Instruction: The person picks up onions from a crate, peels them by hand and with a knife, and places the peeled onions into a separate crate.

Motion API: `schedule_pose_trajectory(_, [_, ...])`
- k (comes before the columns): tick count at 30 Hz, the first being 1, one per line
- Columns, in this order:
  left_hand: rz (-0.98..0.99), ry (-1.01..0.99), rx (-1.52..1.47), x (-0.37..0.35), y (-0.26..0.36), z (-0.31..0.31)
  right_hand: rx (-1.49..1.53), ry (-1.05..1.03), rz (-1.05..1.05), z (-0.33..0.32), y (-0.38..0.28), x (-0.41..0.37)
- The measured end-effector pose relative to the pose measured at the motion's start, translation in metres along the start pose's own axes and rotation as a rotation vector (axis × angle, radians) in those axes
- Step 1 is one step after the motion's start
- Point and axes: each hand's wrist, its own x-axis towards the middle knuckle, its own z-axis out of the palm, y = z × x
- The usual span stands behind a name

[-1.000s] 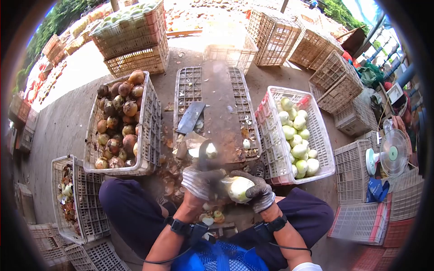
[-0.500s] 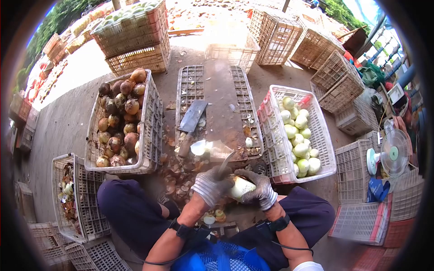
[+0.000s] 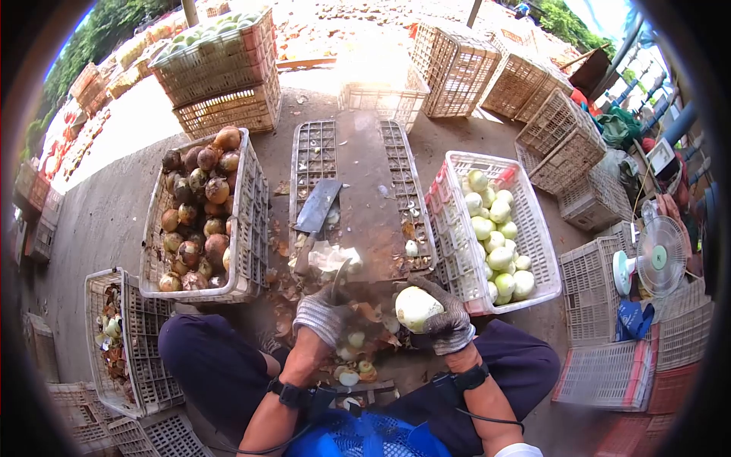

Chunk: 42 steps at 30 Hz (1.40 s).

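Observation:
My gloved left hand (image 3: 323,314) is closed around a small knife (image 3: 339,280), its blade pointing up and away from me. In my gloved right hand (image 3: 448,317) rests a peeled, pale onion (image 3: 416,309), gripped from its right side. The two hands are apart, above the ground between my knees. Beyond them, a cleaver (image 3: 318,206) lies on the board (image 3: 369,164) and crate top, its handle toward me. Onion skins (image 3: 335,259) are heaped near the board's front end.
Unpeeled brown onions (image 3: 199,217) fill a crate on the left; peeled ones (image 3: 499,244) lie in a white crate (image 3: 542,259) on the right. A scrap crate (image 3: 137,343) stands at lower left. A fan (image 3: 661,257) and stacked crates (image 3: 594,286) are at right.
My hands have moved apart; the left, with the knife, went left. The onion has been turned and moved slightly right, away from the blade. The view has shifted slightly.

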Motion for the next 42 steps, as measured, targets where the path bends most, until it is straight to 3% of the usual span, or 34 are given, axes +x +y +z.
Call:
schedule_pose_trajectory(1, [-0.040,-0.030,0.021,-0.005,0.005,0.000,0.023,-0.002,-0.016,-0.001,0.003,0.001])
schedule_pose_trajectory(4, [0.338,0.042,0.701,-0.007,-0.008,0.010,0.085,0.078,0.007,-0.011,0.011,0.003])
schedule_pose_trajectory(6, [0.322,-0.038,0.794,-0.024,0.011,0.025,0.137,0.143,0.032,-0.013,0.010,0.000])
schedule_pose_trajectory(8, [0.530,-0.012,0.720,-0.036,0.011,0.038,0.202,0.183,0.051,-0.007,0.007,-0.002])
schedule_pose_trajectory(16, [0.686,0.064,0.868,-0.034,-0.029,0.063,0.449,0.230,0.128,-0.004,0.013,-0.003])
schedule_pose_trajectory(19, [0.609,0.009,0.878,-0.030,-0.033,0.069,0.349,0.272,0.095,-0.001,0.015,0.000])
schedule_pose_trajectory(22, [0.513,-0.088,0.897,-0.025,-0.038,0.068,0.431,0.243,0.138,-0.003,0.012,-0.001])
schedule_pose_trajectory(26, [0.382,-0.195,0.997,-0.023,-0.037,0.064,0.492,0.232,0.043,0.005,0.005,0.004])
schedule_pose_trajectory(29, [0.340,-0.112,1.002,-0.033,-0.031,0.061,0.492,0.255,0.008,-0.001,0.000,0.005])
schedule_pose_trajectory(35, [0.672,0.024,0.895,-0.029,-0.022,0.064,0.457,0.332,0.063,0.006,0.002,0.001])
schedule_pose_trajectory(39, [0.785,0.072,0.976,-0.021,-0.021,0.069,0.529,0.342,0.180,0.001,0.017,0.005])
schedule_pose_trajectory(42, [0.731,0.040,1.010,-0.014,-0.024,0.066,0.545,0.354,0.194,0.001,0.018,0.006])
